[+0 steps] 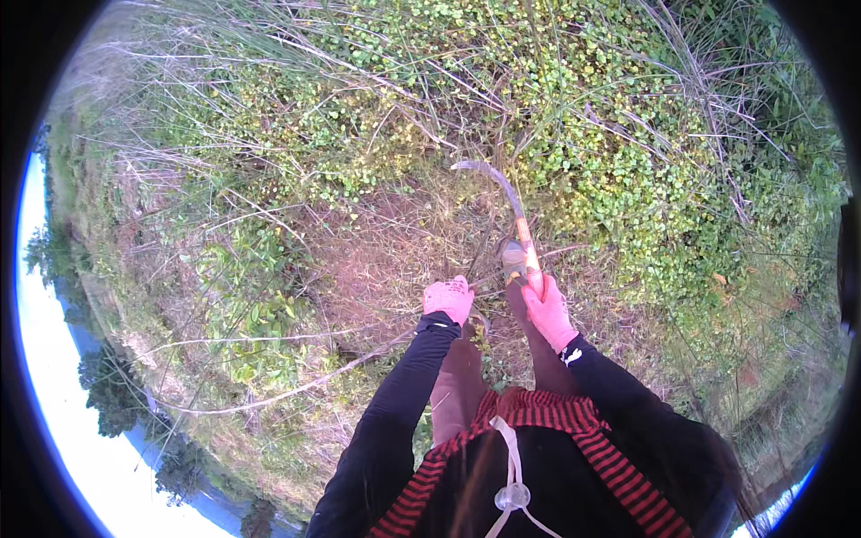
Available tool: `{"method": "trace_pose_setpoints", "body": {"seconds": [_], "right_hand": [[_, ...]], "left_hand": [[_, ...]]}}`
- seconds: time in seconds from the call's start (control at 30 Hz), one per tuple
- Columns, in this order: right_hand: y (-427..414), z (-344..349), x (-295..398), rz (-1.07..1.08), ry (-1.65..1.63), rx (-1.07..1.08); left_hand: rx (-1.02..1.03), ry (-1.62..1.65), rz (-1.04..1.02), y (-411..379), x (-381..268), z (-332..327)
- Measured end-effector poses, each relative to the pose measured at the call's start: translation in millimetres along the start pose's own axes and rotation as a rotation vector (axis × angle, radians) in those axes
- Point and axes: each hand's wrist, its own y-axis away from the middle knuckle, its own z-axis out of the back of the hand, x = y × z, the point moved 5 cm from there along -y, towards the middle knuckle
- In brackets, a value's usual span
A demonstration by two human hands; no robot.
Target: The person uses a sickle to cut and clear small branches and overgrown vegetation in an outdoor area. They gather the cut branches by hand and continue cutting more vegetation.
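Observation:
My right hand (550, 311), in a pink work glove, is closed around the orange-and-pale handle of a sickle (510, 191). The curved, dark blade points away from me, and its tip bends to the left. My left hand (448, 299), gloved in pink with dark print on the back, is closed on a long dry stem (316, 382). This thin stem trails out to the left in a bend; the fingers hide the part inside the fist. Below the sickle handle, a shoe (514, 259) is partly covered.
Reddish soil with dry grass litter (377, 249) lies before my feet. Low leafy plants (646, 195) grow ahead and to the right. Dry grass stalks (323, 50) lean across the far side. A leafy shrub (266, 302) stands at left.

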Motion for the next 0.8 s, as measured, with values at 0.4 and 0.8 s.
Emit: {"method": "trace_pose_setpoints", "body": {"seconds": [0.4,0.8], "right_hand": [[143.3,-25.4,187.4,0.674,0.739,0.775],[214.7,-8.5,198.9,0.218,0.784,0.839]], "left_hand": [[-0.09,0.191,-0.201,206.9,-69.6,83.4],[0.048,0.406,-0.122,273.6,-76.9,107.5]]}}
